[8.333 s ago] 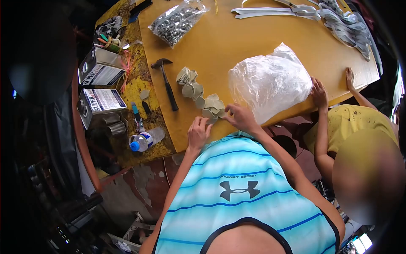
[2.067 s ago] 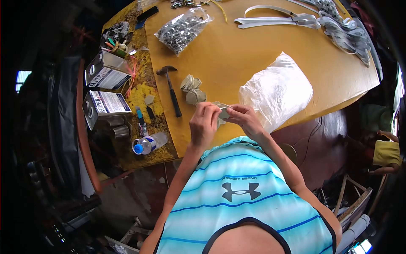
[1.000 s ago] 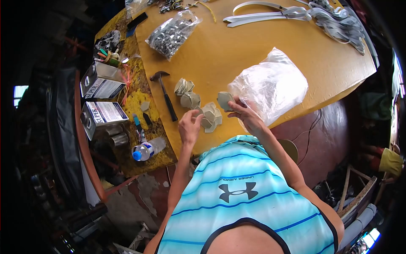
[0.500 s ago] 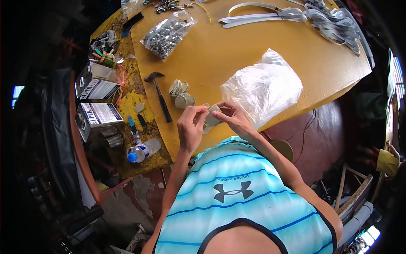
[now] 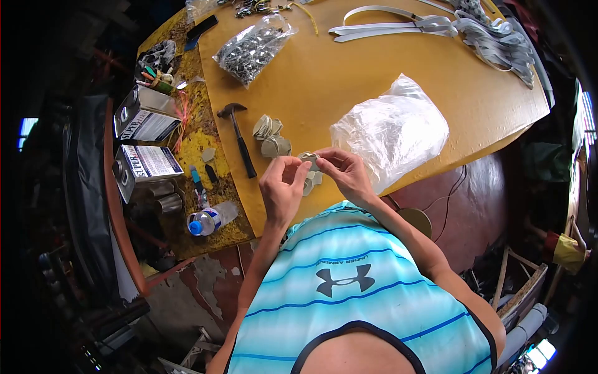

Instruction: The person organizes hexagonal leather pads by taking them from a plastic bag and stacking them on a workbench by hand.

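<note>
Both hands meet over the near edge of the yellow-brown table. My left hand (image 5: 281, 185) pinches one side of a small greyish-beige flat piece (image 5: 309, 162). On its other side my right hand (image 5: 346, 176) grips it between thumb and fingers. Just below the fingertips lie more loose beige pieces (image 5: 313, 179) on the table. Beyond my left hand sit small bundles of similar pieces (image 5: 271, 137). A claw hammer (image 5: 242, 142) with a black handle lies to their left. Past my right hand rests a white plastic bag (image 5: 392, 134).
A clear bag of shiny metal parts (image 5: 254, 50) lies farther back. Grey straps (image 5: 398, 26) spread along the far right. Two metal cans (image 5: 148, 167), a water bottle (image 5: 213, 219) and a cutter (image 5: 198, 185) stand or lie on the stained left side.
The beige piece between my hands has been turned and is now held by both sets of fingertips. My hands have come closer together. The view has shifted slightly.
</note>
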Demonstrator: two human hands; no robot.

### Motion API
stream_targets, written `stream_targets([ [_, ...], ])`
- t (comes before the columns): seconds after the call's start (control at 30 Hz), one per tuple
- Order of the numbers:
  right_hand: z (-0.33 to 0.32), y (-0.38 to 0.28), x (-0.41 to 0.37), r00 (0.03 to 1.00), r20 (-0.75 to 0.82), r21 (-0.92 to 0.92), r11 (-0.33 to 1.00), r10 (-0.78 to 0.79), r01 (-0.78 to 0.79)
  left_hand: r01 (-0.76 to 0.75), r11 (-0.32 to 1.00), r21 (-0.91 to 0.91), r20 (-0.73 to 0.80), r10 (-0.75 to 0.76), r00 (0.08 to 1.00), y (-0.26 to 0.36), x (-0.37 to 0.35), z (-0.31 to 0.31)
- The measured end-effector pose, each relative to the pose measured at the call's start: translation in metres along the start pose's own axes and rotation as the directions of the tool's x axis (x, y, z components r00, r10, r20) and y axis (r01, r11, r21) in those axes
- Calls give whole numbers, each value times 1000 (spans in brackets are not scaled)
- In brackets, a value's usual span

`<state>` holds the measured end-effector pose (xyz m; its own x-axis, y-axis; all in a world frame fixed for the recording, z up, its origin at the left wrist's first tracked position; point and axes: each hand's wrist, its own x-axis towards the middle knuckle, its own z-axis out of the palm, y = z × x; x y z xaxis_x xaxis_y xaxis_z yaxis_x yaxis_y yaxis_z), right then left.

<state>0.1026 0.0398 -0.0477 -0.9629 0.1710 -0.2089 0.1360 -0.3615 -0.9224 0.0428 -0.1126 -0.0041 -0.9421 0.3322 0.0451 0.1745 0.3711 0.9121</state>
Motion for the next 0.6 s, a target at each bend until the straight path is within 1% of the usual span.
stream_targets([
  [0.03, 2, -1, 0, 998, -24, -55, 997, -54, 53, 81, 997, -8, 58, -80, 995, 1, 0, 0],
  [0.07, 3, -3, -1, 998, -23, -56, 997, -54, 53, 81, 997, -9, 57, -80, 995, 1, 0, 0],
  [0.13, 6, -5, -1, 986, -11, -70, 984, -168, 167, 229, 954, -192, 152, -202, 968, 0, 1, 2],
  [0.17, 7, -6, -1, 986, -10, -68, 984, -168, 167, 229, 955, -191, 150, -202, 968, 0, 1, 2],
  [0.23, 7, -7, -1, 984, 24, 128, 977, -177, 173, 242, 917, -317, 182, -192, 964, 0, 1, 2],
  [0.27, 7, -9, -1, 984, 25, 128, 977, -176, 172, 243, 917, -318, 182, -192, 964, -1, 0, 2],
  [0.33, 6, -14, -2, 988, 49, 125, 982, -150, 143, 244, 876, -416, 191, -178, 965, -3, 0, 3],
  [0.37, 5, -15, -3, 988, 51, 125, 982, -149, 142, 244, 876, -416, 189, -179, 965, -3, -1, 3],
  [0.47, 4, -15, -4, 986, 62, 89, 985, -153, 147, 244, 868, -432, 195, -174, 965, -3, -2, 2],
  [0.6, 6, -15, -6, 979, 64, 85, 978, -196, 191, 282, 796, -535, 231, -183, 956, 3, -4, -1],
])
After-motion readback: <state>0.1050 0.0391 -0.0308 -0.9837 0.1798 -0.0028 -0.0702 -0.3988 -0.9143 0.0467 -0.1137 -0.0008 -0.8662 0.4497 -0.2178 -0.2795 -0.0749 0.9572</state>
